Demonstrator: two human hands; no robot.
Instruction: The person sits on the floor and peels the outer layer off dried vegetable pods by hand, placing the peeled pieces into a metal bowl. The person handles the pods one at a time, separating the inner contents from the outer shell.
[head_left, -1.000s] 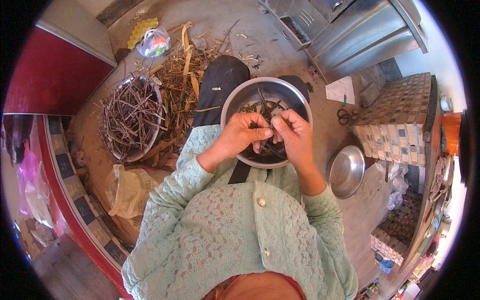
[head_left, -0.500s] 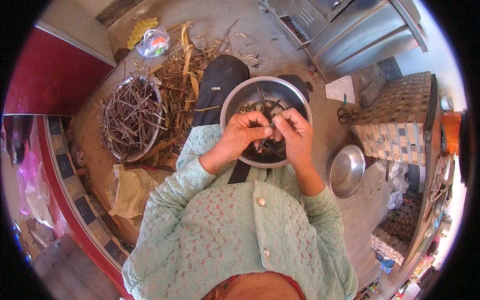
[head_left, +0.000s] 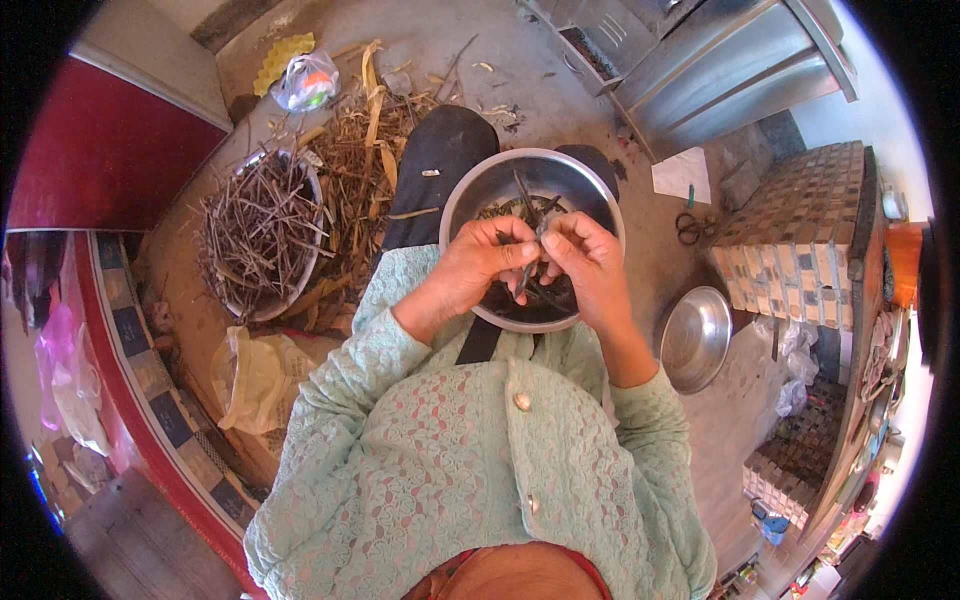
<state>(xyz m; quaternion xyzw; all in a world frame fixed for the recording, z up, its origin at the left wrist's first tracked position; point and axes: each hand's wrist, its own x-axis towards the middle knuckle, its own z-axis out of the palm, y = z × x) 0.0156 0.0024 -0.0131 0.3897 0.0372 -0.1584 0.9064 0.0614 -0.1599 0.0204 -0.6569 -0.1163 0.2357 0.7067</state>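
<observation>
A deep metal bowl (head_left: 612,195) rests on my lap between the knees. Several long dark pieces (head_left: 521,186), like dried bean pods, lie in it among small greenish bits (head_left: 490,212). Over the bowl my two hands meet, fingertips almost touching. My left hand (head_left: 470,268) is closed in a pinch on a thin dark pod (head_left: 526,277) pointing down into the bowl. My right hand (head_left: 592,265) also pinches, thumb against forefinger, at the pod's upper end. The fingers partly hide the pod and the bowl's contents.
To the left stands a basin (head_left: 318,240) heaped with dry sticks (head_left: 262,230), beside loose twigs and husks (head_left: 350,160). An empty metal basin (head_left: 695,340) sits on the floor at right, near scissors (head_left: 688,229), white paper (head_left: 682,177) and a brick structure (head_left: 790,240).
Both hands stay over the bowl, with small finger shifts. The right fingers have moved slightly along the pod, and the left fingers have opened out a little.
</observation>
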